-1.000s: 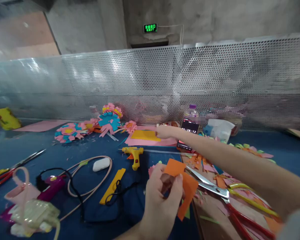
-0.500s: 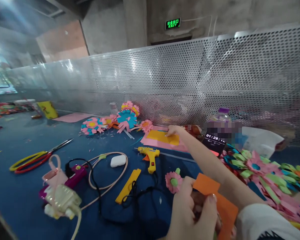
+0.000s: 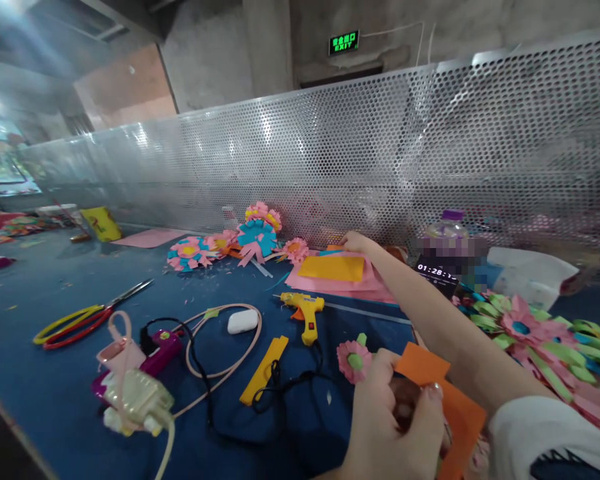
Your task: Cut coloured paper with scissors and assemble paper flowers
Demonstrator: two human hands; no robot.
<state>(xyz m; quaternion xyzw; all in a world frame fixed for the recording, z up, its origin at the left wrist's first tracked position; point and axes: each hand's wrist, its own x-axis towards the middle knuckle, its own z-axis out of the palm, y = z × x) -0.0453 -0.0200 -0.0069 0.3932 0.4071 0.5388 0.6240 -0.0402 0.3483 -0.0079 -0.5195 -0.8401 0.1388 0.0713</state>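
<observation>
My left hand (image 3: 395, 427) is at the bottom centre, closed on a folded piece of orange paper (image 3: 455, 417) that sticks out to its right. My right arm stretches across the blue table. My right hand (image 3: 356, 241) lies on the far edge of a stack of pink paper sheets (image 3: 340, 283) topped by a yellow sheet (image 3: 333, 267). Whether its fingers grip the sheets is hidden. A small pink paper flower with a green centre (image 3: 354, 360) lies just left of my left hand.
A yellow glue gun (image 3: 305, 310), a yellow strip (image 3: 265, 360), a white case (image 3: 243, 321), cords and scissors (image 3: 90, 313) lie to the left. Paper flowers (image 3: 255, 233) stand by the perforated metal screen (image 3: 330, 160). A phone (image 3: 436, 277), a bottle (image 3: 447, 230) and more flowers (image 3: 530, 333) are on the right.
My view swung left and forward. My right hand slid from the near side of the yellow sheet to the stack's far edge. My left hand kept hold of the orange paper.
</observation>
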